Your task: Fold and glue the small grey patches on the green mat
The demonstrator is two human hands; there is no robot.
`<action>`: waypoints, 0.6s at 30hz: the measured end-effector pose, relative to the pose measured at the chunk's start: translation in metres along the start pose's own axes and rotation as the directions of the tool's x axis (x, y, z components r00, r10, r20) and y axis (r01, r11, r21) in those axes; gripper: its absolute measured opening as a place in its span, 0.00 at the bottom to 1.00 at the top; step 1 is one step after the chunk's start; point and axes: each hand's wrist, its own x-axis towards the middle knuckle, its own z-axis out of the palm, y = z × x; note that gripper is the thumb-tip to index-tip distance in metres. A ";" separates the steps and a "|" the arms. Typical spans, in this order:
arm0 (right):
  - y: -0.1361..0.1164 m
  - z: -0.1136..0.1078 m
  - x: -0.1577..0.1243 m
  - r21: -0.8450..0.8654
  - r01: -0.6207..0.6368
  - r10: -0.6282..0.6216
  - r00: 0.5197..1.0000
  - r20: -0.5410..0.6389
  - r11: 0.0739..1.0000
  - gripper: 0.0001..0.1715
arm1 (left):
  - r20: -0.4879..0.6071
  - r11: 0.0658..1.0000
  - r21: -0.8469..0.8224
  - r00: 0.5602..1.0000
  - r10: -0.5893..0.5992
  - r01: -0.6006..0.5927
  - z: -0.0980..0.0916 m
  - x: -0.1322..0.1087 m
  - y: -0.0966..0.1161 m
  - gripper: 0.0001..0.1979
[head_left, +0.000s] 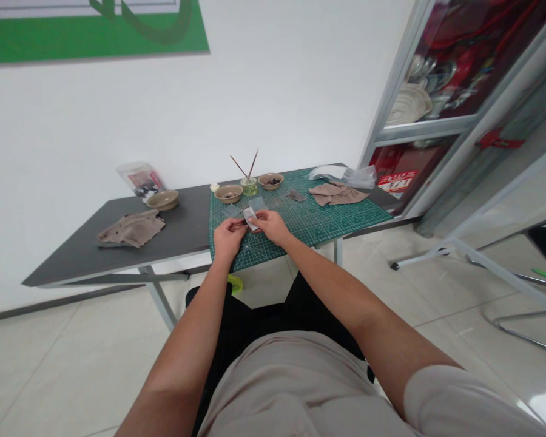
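Observation:
Between my two hands, over the front of the green cutting mat (346, 215), is a small white rectangular card or packet (250, 213) with faint grey markings. My right hand (273, 227) grips it from the right, thumb on its face. At its lower left edge, the bent fingers of my left hand (230, 238) are pinched together against it. Just behind my hands lie clear flat pieces (256, 203) on the mat. Farther back, a small glass jar (249, 185) holds two thin brushes (253, 162). My fingers hide the card's lower part.
Brown bowls with dark bits (229, 193) (271, 181) flank the jar. A dark flat piece (295, 195), brown cloth (337, 193) and plastic bag (352, 176) lie right. Another cloth (131, 228), bowl (162, 199) and pouch (140, 180) occupy the grey tabletop (182, 227). A wall stands behind.

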 end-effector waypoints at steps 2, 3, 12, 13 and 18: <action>-0.001 0.000 0.000 0.025 0.000 0.000 1.000 -0.010 1.000 0.24 | 0.022 1.000 -0.022 1.000 -0.004 0.005 0.000 0.000 0.000 0.12; -0.001 0.000 0.000 0.038 0.000 0.001 1.000 -0.021 0.999 0.24 | 0.026 0.999 -0.034 1.000 -0.004 0.005 0.000 0.000 0.001 0.12; -0.003 -0.001 -0.003 0.014 0.001 -0.001 1.000 -0.016 1.000 0.24 | 0.049 0.998 -0.059 0.999 -0.003 0.005 0.001 0.002 0.000 0.13; -0.003 -0.001 -0.002 0.019 0.001 0.000 1.000 -0.030 1.000 0.25 | 0.051 0.998 -0.068 0.999 -0.005 0.008 0.001 0.002 0.000 0.13; -0.002 -0.001 0.000 0.027 -0.009 0.011 0.999 -0.053 1.000 0.24 | 0.009 0.993 -0.111 1.000 -0.026 0.027 0.002 0.000 0.002 0.13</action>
